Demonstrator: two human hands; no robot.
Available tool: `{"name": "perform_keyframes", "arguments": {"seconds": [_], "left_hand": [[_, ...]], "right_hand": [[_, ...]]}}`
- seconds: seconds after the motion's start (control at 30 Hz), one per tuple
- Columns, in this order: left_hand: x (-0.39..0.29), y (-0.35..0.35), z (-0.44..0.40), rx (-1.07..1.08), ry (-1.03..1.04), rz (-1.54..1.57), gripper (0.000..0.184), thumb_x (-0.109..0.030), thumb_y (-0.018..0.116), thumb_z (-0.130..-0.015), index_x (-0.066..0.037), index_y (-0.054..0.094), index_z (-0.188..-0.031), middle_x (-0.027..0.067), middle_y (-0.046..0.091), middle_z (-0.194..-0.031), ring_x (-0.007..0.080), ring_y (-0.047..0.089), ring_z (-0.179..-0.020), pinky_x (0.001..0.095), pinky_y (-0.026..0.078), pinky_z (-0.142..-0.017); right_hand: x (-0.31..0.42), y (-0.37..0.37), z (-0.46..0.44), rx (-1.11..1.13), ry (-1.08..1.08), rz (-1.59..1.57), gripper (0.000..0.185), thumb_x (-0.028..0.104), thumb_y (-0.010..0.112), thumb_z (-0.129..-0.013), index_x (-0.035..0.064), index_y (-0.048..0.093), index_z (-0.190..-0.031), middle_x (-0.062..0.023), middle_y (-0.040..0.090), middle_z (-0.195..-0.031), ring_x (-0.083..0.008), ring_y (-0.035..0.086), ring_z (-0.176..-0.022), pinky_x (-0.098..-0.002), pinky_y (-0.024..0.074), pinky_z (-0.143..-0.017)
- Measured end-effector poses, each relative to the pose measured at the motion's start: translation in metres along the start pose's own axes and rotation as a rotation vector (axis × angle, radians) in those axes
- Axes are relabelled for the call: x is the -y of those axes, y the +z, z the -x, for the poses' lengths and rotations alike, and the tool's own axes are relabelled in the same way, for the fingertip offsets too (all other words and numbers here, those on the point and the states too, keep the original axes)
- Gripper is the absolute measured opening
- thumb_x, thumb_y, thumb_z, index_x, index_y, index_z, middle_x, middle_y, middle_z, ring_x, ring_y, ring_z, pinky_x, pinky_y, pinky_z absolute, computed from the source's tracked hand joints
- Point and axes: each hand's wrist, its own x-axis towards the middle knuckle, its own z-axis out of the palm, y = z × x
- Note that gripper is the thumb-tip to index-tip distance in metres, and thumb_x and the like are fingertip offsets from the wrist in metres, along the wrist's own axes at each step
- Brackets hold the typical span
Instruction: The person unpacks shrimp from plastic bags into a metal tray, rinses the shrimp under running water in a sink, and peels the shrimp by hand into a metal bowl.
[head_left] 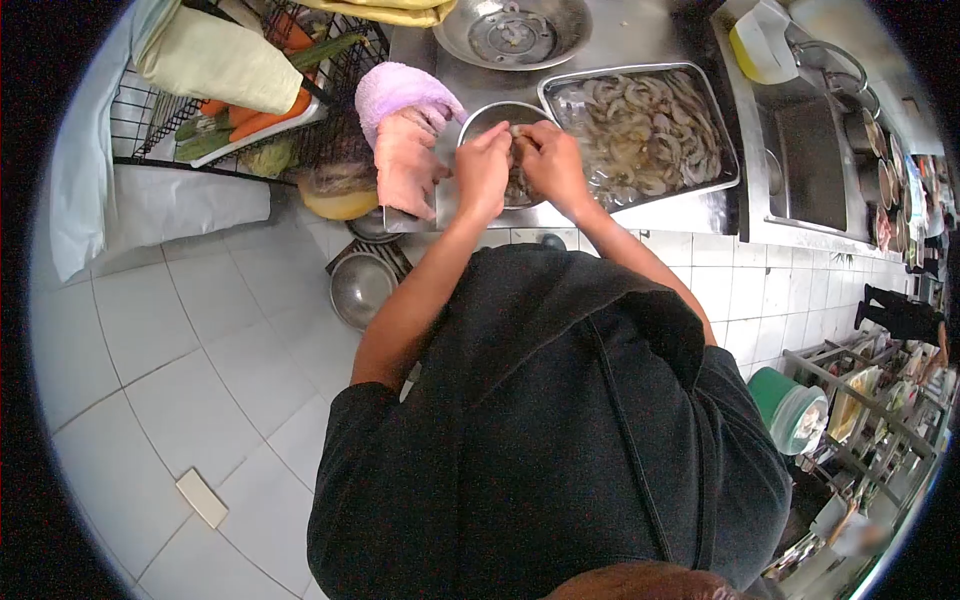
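Observation:
My left hand [483, 172] and my right hand [553, 166] meet above a small metal bowl [487, 114]. Both have their fingers pinched together on a small greyish shrimp [516, 131], mostly covered by the fingertips. Dark bits that look like shrimp shells [518, 190] lie in the bowl below. Right beside the bowl, a rectangular metal tray [735, 165] holds many raw grey shrimp [650, 130] in liquid. Farther back stands a wide metal bowl [570, 38] with some pale, peeled-looking shrimp [514, 32] in it.
Left of the bowl lie a pink towel [395, 88] and a pink ribbed slab [403, 165]. A black wire basket [145, 110] of vegetables stands farther left. Right of the counter is a sink [810, 165]. Metal bowls [362, 288] and a green bucket [775, 395] sit lower down.

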Motion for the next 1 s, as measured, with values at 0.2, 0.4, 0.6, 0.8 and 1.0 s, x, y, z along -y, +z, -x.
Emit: {"name": "perform_keyframes", "arguments": {"seconds": [0.2, 0.4, 0.6, 0.8, 1.0], "left_hand": [[0.001, 0.016, 0.006, -0.027, 0.216, -0.111, 0.03, -0.019, 0.059, -0.093, 0.006, 0.064, -0.11, 0.0, 0.061, -0.084, 0.0063, 0.051, -0.072, 0.0216, 0.044, -0.063], [0.004, 0.011, 0.001, -0.057, 0.218, -0.212, 0.037, -0.027, 0.058, -0.093, 0.007, 0.064, -0.106, 0.0101, 0.069, -0.088, 0.0103, 0.058, -0.077, 0.0272, 0.047, -0.069], [-0.009, -0.002, 0.003, 0.018, 0.299, -0.31, 0.032, -0.02, 0.056, -0.092, 0.007, 0.063, -0.108, 0.0097, 0.069, -0.092, 0.009, 0.059, -0.08, 0.0243, 0.048, -0.072], [-0.014, -0.012, -0.004, 0.197, 0.279, -0.21, 0.035, -0.002, 0.056, -0.086, 0.011, 0.055, -0.118, 0.013, 0.067, -0.104, 0.0134, 0.062, -0.091, 0.0238, 0.049, -0.079], [-0.011, -0.013, -0.011, 0.221, 0.215, -0.022, 0.037, 0.005, 0.057, -0.081, 0.011, 0.055, -0.117, 0.0163, 0.065, -0.108, 0.0157, 0.063, -0.091, 0.0245, 0.051, -0.078]], "right_hand": [[0.009, -0.002, -0.003, -0.014, -0.137, 0.189, 0.009, 0.005, 0.059, -0.074, -0.0013, 0.063, -0.078, -0.0196, 0.059, -0.074, -0.0387, 0.058, -0.071, -0.0456, 0.047, -0.066], [0.006, 0.003, -0.008, -0.001, -0.24, 0.234, 0.009, 0.006, 0.058, -0.072, -0.0004, 0.061, -0.077, -0.019, 0.056, -0.075, -0.0386, 0.056, -0.074, -0.047, 0.0452, -0.066], [0.014, 0.004, -0.015, -0.041, -0.28, 0.24, 0.007, 0.005, 0.059, -0.07, 0.0005, 0.06, -0.076, -0.0173, 0.055, -0.073, -0.0373, 0.055, -0.075, -0.0466, 0.045, -0.066], [0.015, -0.001, -0.02, 0.013, -0.318, 0.283, 0.013, 0.006, 0.061, -0.068, 0.0013, 0.061, -0.08, -0.0174, 0.057, -0.077, -0.0366, 0.056, -0.079, -0.0448, 0.0454, -0.072], [0.005, -0.001, -0.021, 0.033, -0.305, 0.223, 0.014, 0.005, 0.06, -0.068, 0.0008, 0.058, -0.08, -0.0187, 0.055, -0.079, -0.0379, 0.055, -0.08, -0.0455, 0.0447, -0.073]]}}
